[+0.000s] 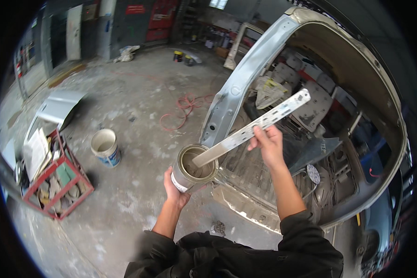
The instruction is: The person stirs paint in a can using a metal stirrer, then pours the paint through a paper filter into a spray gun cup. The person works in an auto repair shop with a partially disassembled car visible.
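Observation:
My left hand (174, 190) is wrapped round the side of an open metal paint can (183, 180), which tilts a little toward me. Greyish-beige paint (190, 168) coats the can's inside. My right hand (269, 144) grips a long flat metal strip (282, 111) with a row of slots, pinching it along its middle. The strip slants down to the left, and its lower end, covered in the same greyish paint, reaches into the can's mouth. Part of my left hand is hidden behind the can.
A stripped vehicle body shell (245, 76) stands close on my right, with cluttered panels inside. On the floor at left are a white bucket (105, 146) and a red-framed cart (55, 185) with rags and papers. A red hose (183, 109) lies coiled ahead.

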Demonstrator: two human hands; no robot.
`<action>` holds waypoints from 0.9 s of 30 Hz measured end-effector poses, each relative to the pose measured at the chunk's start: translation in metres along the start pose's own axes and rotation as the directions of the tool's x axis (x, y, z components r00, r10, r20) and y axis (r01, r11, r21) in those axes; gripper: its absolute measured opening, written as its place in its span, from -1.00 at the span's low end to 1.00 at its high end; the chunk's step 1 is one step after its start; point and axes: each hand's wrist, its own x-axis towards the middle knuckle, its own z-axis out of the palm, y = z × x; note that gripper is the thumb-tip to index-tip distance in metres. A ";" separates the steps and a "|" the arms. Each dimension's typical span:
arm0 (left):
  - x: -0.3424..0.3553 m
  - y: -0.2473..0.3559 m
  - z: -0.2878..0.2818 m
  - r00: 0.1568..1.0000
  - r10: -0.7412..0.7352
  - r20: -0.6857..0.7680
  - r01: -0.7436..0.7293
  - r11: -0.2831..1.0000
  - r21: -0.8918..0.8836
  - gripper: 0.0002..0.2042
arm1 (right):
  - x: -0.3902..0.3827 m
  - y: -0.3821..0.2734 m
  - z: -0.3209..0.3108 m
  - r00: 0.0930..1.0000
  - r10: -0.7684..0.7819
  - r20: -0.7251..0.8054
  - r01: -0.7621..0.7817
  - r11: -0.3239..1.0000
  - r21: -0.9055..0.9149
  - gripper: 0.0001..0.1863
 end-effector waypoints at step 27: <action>0.459 0.236 -0.029 0.840 -0.472 0.269 0.474 0.878 0.059 -0.23 | 0.361 0.190 0.139 0.971 -0.009 -0.238 -0.175 0.653 -0.737 -0.70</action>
